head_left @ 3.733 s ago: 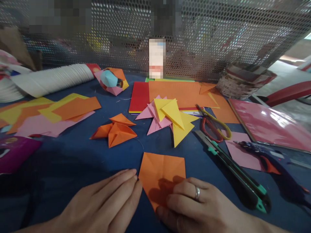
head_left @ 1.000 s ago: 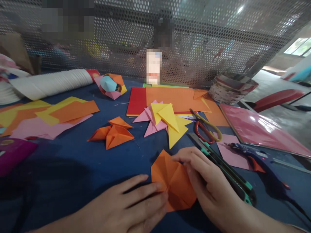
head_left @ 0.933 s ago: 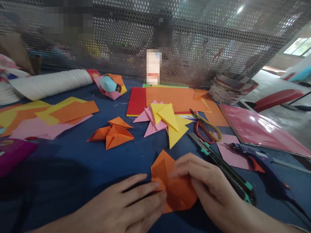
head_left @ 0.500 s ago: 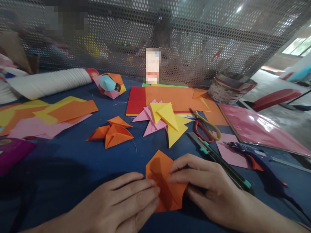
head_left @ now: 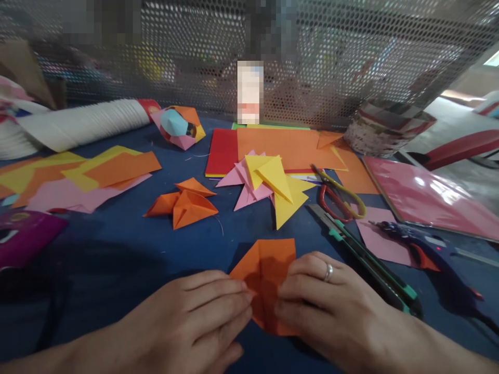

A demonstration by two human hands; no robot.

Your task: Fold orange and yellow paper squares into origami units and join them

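A folded sheet of orange origami paper (head_left: 271, 275) lies on the blue tabletop right in front of me, an upright crease running down its middle. My left hand (head_left: 210, 311) holds its left edge, fingers close together over the paper and the thumb tucked lower. On the opposite edge, my right hand (head_left: 319, 296), with a ring on one finger, grips the paper with bent fingers; the thumb is hidden. Beyond the sheet sit folded orange pieces (head_left: 191, 205), and beside them yellow folded triangles (head_left: 273, 179) overlap pink ones (head_left: 249, 192).
To the right lie a green utility knife (head_left: 362, 259), scissors (head_left: 343, 197), a glue gun (head_left: 429, 249) and a pink paper pack (head_left: 432, 192). Coloured sheets (head_left: 117, 169) spread at left. Paper cups (head_left: 86, 124), a paper ball (head_left: 177, 124) and a basket (head_left: 385, 130) stand along a perforated screen (head_left: 195, 78).
The orange paper has turned, and its upper right corner now shows squared. My right hand has curled its fingers in on the right edge; the left stays on the left side.
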